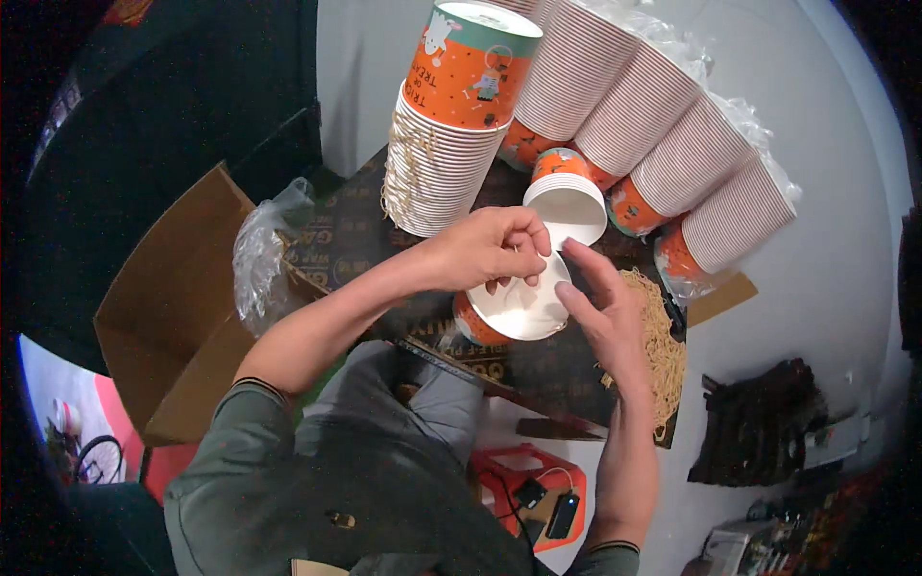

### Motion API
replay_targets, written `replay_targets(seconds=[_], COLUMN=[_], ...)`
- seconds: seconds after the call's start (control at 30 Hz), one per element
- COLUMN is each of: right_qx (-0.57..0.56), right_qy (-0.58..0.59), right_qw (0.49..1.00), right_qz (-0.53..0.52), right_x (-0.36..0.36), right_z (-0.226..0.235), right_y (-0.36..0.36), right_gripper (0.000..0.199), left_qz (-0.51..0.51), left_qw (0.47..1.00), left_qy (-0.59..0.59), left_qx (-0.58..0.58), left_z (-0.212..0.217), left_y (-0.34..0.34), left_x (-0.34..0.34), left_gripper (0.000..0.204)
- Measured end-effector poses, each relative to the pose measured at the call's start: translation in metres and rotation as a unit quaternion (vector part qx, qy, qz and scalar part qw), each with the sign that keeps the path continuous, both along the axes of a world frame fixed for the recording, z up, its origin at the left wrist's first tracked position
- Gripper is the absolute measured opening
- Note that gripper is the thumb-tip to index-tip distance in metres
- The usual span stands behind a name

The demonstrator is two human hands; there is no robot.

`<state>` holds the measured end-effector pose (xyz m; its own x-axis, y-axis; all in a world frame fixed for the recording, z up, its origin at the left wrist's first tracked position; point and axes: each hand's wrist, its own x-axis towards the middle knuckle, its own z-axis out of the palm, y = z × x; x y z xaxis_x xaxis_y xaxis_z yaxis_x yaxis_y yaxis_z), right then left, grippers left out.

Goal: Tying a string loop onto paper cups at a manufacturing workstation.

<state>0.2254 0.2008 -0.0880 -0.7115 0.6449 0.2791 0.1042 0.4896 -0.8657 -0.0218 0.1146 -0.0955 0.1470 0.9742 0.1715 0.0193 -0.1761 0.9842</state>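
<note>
A white-lined paper cup (523, 312) with an orange outside lies tipped on the dark table, its mouth facing me. My left hand (495, 252) is over the cup's mouth, fingers curled into a pinch; what they hold, if anything, is too small to make out. At the cup's right rim is my right hand (610, 312), thumb and forefinger apart. Just beyond the hands, another paper cup (569, 206) lies on its side. Thin beige strands (658, 346) form a heap beside my right hand.
A tall stack of nested cups (442, 163) stands behind my left hand, with beige strands hanging down its side. Several plastic-wrapped cup stacks (634, 115) lean at the back right. To the left are an open cardboard box (173, 317) and crumpled clear plastic (269, 259).
</note>
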Motion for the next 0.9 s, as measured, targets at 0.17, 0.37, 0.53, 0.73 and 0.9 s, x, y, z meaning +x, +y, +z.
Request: replay_targets(seconds=[0.17, 0.37, 0.53, 0.73, 0.9], right_qx=[-0.201, -0.162, -0.144, -0.164, -0.106], right_qy=[0.081, 0.063, 0.111, 0.217, 0.22], right_qw=[0.975, 0.985, 0.981, 0.958, 0.964], right_qz=[0.039, -0.004, -0.066, -0.087, -0.102], right_x=[-0.02, -0.018, -0.002, 0.041, 0.066], right_z=[-0.008, -0.01, -0.006, 0.038, 0.071], right_y=[-0.012, -0.014, -0.003, 0.023, 0.05], right_gripper=[0.045, 0.016, 0.013, 0.013, 0.018], left_qz=[0.0, 0.007, 0.064, 0.039, 0.034], left_qw=[0.999, 0.999, 0.987, 0.908, 0.917], left_qy=[0.023, 0.03, 0.103, 0.346, 0.331], left_qx=[0.049, 0.043, 0.108, 0.233, 0.222], left_z=[0.005, 0.012, 0.004, -0.029, -0.046], left_y=[-0.002, -0.008, -0.002, 0.003, -0.001], left_x=[0.003, 0.002, -0.009, -0.058, -0.056], left_gripper=[0.022, 0.025, 0.028, 0.034, 0.031])
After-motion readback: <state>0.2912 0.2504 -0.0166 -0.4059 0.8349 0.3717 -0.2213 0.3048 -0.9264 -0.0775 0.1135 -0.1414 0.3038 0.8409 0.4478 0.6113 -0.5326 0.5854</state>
